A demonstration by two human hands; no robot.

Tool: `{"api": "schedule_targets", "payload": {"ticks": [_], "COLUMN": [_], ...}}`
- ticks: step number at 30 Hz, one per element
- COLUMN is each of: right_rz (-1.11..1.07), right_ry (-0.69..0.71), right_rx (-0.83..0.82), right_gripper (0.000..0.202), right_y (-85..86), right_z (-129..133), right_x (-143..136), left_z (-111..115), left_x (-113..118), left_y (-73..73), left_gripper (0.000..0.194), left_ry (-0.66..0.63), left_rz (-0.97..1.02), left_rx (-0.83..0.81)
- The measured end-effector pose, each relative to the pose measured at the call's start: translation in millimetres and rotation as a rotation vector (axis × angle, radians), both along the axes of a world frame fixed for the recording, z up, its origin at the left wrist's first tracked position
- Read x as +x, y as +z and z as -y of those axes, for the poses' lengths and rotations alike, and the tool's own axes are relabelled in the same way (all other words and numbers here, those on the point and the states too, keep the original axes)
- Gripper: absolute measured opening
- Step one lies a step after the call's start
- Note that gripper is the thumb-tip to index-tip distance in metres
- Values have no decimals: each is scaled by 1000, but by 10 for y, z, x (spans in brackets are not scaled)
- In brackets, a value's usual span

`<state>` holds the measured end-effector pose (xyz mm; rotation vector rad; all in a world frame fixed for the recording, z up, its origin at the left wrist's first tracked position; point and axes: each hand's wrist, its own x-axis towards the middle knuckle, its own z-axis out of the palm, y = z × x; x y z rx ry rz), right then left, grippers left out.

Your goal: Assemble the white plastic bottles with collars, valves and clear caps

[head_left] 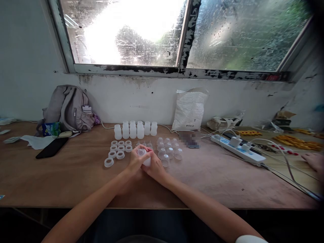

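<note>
Between my two hands is a translucent white baby bottle (pixel 146 162), tilted toward the left. My left hand (pixel 133 159) closes around its top end, where a ring collar and clear nipple (pixel 141 152) show. Wrapped round the bottle's body is my right hand (pixel 156 166), touching the left. Just left of the hands lie rows of white ring collars (pixel 120 148). Several clear dome caps (pixel 170 153) stand to the right. Behind the hands are clear nipples (pixel 150 145), partly hidden. Open-necked white bottles (pixel 133 130) stand upright farther back.
A grey backpack (pixel 68 109) and black phone (pixel 52 147) are at left. A white padded bag (pixel 189 109) leans against the wall. To the right lie a power strip (pixel 238 148) with cables and yellow pieces (pixel 297 142). Another person's hand (pixel 314 160) rests at the right edge.
</note>
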<state>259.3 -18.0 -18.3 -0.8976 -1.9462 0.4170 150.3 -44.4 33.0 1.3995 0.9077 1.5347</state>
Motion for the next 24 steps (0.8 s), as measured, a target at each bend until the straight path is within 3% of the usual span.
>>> {"api": "schedule_targets", "payload": {"ticks": [2,4,10,15,18,21,24], "right_rz": [-41,-84,-139,-126,-174,-249,-237], "right_ry": [20,150,643,803,697,390,270], "right_rx": [-105,-234,-751,-973,-933,-680,-551], "right_gripper": [48,34,13,7,8,13,12], "right_y": [13,62,344,530,585,553,431], "right_z": [12,45,221,319,297,186,43], "right_x": [-23,-30,52,86,51,-6,-52], "left_z": [50,95,143,152,125,51,-49], "left_x": [26,24,-63,-80,-71,-40,11], "left_y": [46,98,207,293,327,310,244], "left_gripper": [15,13,15,19,17,29,25], "left_ry": [28,0,-286,-429,-393,-192,-73], "left_rz": [-54,-103,-42,1,85,146,137], "left_rx": [2,5,-97,-132,-149,-179,-206]}}
